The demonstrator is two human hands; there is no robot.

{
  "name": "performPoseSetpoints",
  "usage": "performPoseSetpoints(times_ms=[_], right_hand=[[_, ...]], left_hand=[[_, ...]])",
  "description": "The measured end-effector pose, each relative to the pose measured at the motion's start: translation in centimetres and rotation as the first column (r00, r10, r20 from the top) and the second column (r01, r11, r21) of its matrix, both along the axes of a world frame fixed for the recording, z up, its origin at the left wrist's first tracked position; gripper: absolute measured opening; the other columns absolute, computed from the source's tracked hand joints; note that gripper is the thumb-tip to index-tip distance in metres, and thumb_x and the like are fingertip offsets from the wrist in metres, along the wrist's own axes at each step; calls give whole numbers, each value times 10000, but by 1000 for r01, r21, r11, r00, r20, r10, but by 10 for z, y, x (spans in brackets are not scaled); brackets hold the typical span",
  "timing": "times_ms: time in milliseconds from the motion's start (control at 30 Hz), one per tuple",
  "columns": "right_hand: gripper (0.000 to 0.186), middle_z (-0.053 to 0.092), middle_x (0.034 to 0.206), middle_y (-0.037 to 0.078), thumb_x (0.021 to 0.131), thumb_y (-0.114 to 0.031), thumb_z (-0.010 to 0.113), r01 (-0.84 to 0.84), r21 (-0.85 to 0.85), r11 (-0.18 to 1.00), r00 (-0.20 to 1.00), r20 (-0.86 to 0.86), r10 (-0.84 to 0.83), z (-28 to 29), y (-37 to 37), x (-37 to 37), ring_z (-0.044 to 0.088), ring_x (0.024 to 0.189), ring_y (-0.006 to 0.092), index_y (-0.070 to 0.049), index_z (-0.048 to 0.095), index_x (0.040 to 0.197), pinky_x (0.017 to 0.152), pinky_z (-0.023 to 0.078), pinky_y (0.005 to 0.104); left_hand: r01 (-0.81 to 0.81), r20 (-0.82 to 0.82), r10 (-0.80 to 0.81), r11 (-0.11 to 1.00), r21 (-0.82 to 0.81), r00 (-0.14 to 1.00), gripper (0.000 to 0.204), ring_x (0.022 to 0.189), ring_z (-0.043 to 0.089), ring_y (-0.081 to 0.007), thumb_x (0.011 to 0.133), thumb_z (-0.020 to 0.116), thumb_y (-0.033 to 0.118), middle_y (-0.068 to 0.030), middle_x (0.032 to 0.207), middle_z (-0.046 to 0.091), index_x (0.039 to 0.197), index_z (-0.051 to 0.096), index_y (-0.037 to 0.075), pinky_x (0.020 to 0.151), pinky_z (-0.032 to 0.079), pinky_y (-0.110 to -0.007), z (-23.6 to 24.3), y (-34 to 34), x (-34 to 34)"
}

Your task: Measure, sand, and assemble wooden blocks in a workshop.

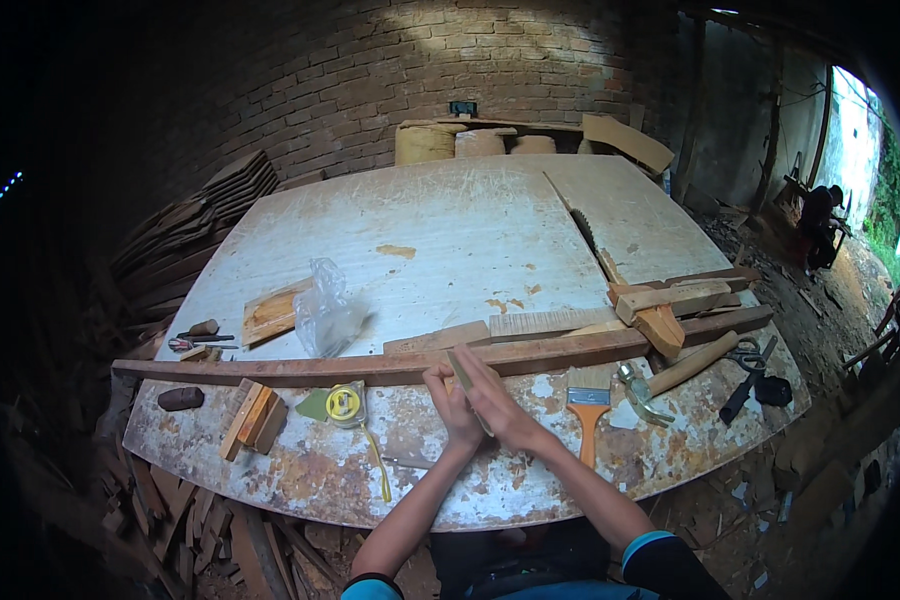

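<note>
Above the near middle of the worktable, my two hands are close together with a thin, flat greenish-tan strip [462, 368] between them. Its exact kind is unclear. My left hand [448, 402] has its fingers curled against one side of the strip. Along the other side lie the long, straight fingers of my right hand [500, 405], pressed to it. Just beyond them a long brown wooden beam [370, 371] crosses the table. To the left rests a yellow tape measure [344, 404] with some tape out; to the right, an orange-handled paintbrush [588, 412].
A claw hammer [692, 368], scissors [748, 352] and wood pieces [675, 298] are at the right. Small blocks [254, 422] and a clear plastic bag [328, 310] sit left. A toothed saw blade [583, 232] rises from the tabletop [440, 230]. Another person [822, 225] is far right.
</note>
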State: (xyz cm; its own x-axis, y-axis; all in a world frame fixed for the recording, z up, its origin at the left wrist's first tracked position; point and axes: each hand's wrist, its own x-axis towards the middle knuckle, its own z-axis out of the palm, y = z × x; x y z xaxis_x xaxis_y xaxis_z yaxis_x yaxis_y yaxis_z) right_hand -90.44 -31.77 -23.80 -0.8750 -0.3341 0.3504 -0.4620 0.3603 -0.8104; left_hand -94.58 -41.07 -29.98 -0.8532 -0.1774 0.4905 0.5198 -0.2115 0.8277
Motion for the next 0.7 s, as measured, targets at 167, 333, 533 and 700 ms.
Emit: performPoseSetpoints(times_ms=[167, 333, 533, 700], right_hand=[[666, 191, 1478, 286, 960, -444, 328, 82, -13, 997, 996, -24, -82, 7, -11, 5, 142, 1396, 409, -40, 181, 1468, 1126, 118, 452], [702, 193, 1475, 292, 928, -419, 374, 99, 111, 989, 993, -75, -91, 22, -4, 4, 155, 1397, 403, 6, 178, 1451, 1126, 154, 450], [712, 190, 1482, 283, 920, -391, 354, 34, -191, 981, 999, -13, -37, -7, 4, -20, 163, 1401, 382, 70, 173, 1432, 1134, 157, 415], [919, 161, 1503, 262, 897, -662, 212, -75, -28, 997, 979, -190, 69, 15, -7, 2, 132, 1411, 361, 75, 141, 1440, 1137, 118, 387]], left_hand=[[-43, -60, 39, 997, -64, 997, 421, 1034, 383, -222, 848, 422, 309, -115, 1037, 383, 1110, 355, -13, 979, 283, -341, 1, -7, 4], [-41, -44, 37, 995, -95, 998, 539, 1144, 428, -275, 850, 421, 317, -175, 1177, 442, 1253, 363, -38, 1017, 301, -380, 3, 0, 2], [-43, -112, 20, 978, -206, 994, 570, 1160, 444, -307, 864, 416, 339, -205, 1217, 456, 1271, 413, -60, 1016, 314, -390, 6, -3, -3], [-84, -106, 58, 962, -260, 993, 571, 1153, 432, -326, 881, 399, 349, -213, 1209, 448, 1253, 414, -83, 1026, 293, -402, 9, -8, 6]])
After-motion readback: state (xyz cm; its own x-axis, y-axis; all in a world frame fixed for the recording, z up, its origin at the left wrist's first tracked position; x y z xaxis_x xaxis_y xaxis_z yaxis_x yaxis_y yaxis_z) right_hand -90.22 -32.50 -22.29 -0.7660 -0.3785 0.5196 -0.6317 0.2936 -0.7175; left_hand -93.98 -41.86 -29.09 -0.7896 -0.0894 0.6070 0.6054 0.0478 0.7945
